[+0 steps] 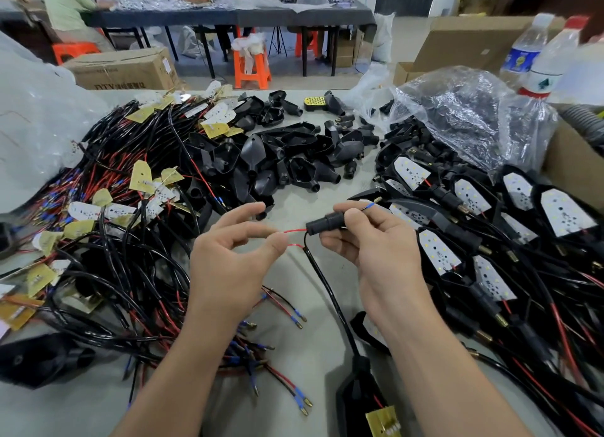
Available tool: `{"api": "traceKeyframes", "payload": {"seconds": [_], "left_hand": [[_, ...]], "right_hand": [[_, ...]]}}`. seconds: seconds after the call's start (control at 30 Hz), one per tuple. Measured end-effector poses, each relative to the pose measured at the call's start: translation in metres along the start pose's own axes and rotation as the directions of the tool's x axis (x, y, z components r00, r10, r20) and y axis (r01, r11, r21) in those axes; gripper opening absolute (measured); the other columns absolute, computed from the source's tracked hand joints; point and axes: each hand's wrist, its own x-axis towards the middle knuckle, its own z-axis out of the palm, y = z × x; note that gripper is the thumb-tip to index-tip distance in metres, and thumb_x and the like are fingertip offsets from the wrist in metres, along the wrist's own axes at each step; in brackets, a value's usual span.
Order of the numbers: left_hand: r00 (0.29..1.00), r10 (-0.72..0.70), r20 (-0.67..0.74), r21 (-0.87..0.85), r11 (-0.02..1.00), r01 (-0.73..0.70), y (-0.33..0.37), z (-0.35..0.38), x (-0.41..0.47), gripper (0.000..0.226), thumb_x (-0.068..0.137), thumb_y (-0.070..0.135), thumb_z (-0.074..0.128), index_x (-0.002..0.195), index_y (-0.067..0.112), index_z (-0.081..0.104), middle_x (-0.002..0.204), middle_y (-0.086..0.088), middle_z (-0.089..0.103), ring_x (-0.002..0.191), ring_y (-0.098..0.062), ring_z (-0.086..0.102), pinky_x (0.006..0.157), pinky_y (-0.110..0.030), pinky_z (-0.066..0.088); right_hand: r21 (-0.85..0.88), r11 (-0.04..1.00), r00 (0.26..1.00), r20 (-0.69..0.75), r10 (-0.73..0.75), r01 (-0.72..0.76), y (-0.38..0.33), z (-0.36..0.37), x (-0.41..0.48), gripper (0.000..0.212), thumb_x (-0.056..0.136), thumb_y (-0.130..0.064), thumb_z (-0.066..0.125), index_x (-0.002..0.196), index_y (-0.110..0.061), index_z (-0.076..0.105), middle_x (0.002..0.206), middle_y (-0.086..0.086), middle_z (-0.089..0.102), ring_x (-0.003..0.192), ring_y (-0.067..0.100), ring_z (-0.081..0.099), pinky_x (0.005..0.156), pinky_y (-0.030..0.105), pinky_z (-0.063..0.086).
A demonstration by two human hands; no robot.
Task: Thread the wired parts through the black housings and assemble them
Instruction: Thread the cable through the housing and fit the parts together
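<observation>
Two hands busy: left hand fingers pinch red wire; right hand fingers curl round black housing.

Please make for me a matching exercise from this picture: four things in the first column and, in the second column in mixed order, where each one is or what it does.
Column one
1. left hand
2. right hand
3. empty black housings
4. assembled lamps with white LED boards

Column two
a. heaped on the table, beyond both hands
b. pinches the red wire
c. lie at the right side
d. grips the black tubular housing

Pairs: 1-b, 2-d, 3-a, 4-c
</observation>
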Motion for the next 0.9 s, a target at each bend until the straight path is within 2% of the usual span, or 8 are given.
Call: {"api": "traceKeyframes", "payload": {"seconds": [0.1,0.27,0.4,0.5,0.57,0.63,0.8,0.9], "left_hand": [[0.999,-0.004,0.046,0.013,1.0,0.004,-0.003,0.002,0.0,0.025,0.077,0.018,0.089,0.07,0.04,0.081,0.114,0.027,0.071,0.109,-0.001,0.066,0.101,-0.038,0.05],[0.991,0.036,0.13,0.206,0.977,-0.063,0.0,0.005,-0.001,0.028,0.074,0.024,0.09,0.068,0.048,0.078,0.111,0.036,0.068,0.108,0.012,0.059,0.094,-0.02,0.039],[0.996,-0.039,0.079,-0.015,0.999,0.04,0.002,0.003,0.004,0.02,0.072,0.02,0.091,0.073,0.038,0.082,0.106,0.022,0.075,0.106,0.0,0.067,0.093,-0.033,0.052],[0.975,-0.14,0.174,-0.117,0.98,0.162,0.004,0.003,0.004,0.017,0.077,0.006,0.085,0.072,0.022,0.084,0.102,0.011,0.078,0.098,-0.017,0.071,0.095,-0.046,0.056],[0.971,-0.139,0.195,-0.085,0.984,0.158,0.005,0.006,0.003,0.016,0.078,0.001,0.084,0.07,0.015,0.082,0.097,0.01,0.078,0.094,-0.024,0.071,0.09,-0.038,0.057],[0.976,-0.131,0.173,-0.095,0.984,0.149,0.006,0.007,0.003,0.017,0.077,0.0,0.084,0.067,0.014,0.081,0.094,0.009,0.078,0.093,-0.02,0.071,0.081,-0.027,0.056],[0.976,-0.168,0.135,-0.229,0.953,0.196,0.008,0.009,0.001,0.012,0.064,0.024,0.089,0.066,0.015,0.081,0.087,0.004,0.08,0.083,-0.004,0.072,0.077,-0.013,0.054],[0.931,-0.231,0.283,-0.24,0.923,0.302,0.009,0.009,0.0,0.04,0.051,0.041,0.092,0.072,0.01,0.081,0.085,-0.007,0.08,0.083,-0.008,0.072,0.085,-0.018,0.052]], "right_hand": [[0.005,1.0,1.0,0.017,0.024,-0.024,-0.001,0.0,-0.001,0.022,0.101,0.0,0.054,0.09,-0.006,0.073,0.074,0.008,0.072,0.063,0.02,0.066,0.064,0.025,0.058],[-0.057,0.997,0.996,0.068,0.049,-0.045,0.003,0.004,-0.004,0.02,0.098,-0.001,0.057,0.087,-0.007,0.072,0.074,0.01,0.072,0.059,0.019,0.062,0.064,0.027,0.057],[0.013,0.998,0.998,0.037,0.056,-0.056,-0.003,0.0,0.0,0.02,0.101,-0.001,0.055,0.09,-0.004,0.071,0.072,0.013,0.069,0.059,0.02,0.062,0.059,0.025,0.055],[0.025,0.998,0.997,0.043,0.064,-0.065,-0.003,-0.001,0.0,0.02,0.101,-0.001,0.055,0.089,-0.004,0.071,0.072,0.013,0.068,0.059,0.02,0.061,0.058,0.024,0.055],[-0.002,0.997,0.996,0.06,0.072,-0.072,0.0,0.003,-0.002,0.02,0.1,-0.002,0.056,0.088,-0.005,0.07,0.071,0.012,0.067,0.058,0.02,0.059,0.059,0.025,0.054],[-0.001,0.997,0.994,0.075,0.081,-0.081,0.003,0.007,-0.005,0.022,0.101,-0.002,0.055,0.085,-0.007,0.07,0.069,0.012,0.066,0.057,0.019,0.057,0.059,0.025,0.053],[0.11,0.989,0.991,0.101,0.083,-0.094,-0.002,0.006,-0.004,0.021,0.102,-0.004,0.055,0.089,-0.005,0.07,0.069,0.012,0.068,0.056,0.017,0.061,0.058,0.023,0.055],[0.189,0.972,0.985,0.126,0.117,-0.14,-0.003,0.007,-0.006,0.021,0.102,-0.007,0.054,0.09,-0.005,0.071,0.071,0.012,0.069,0.053,0.013,0.061,0.055,0.021,0.053]]}}
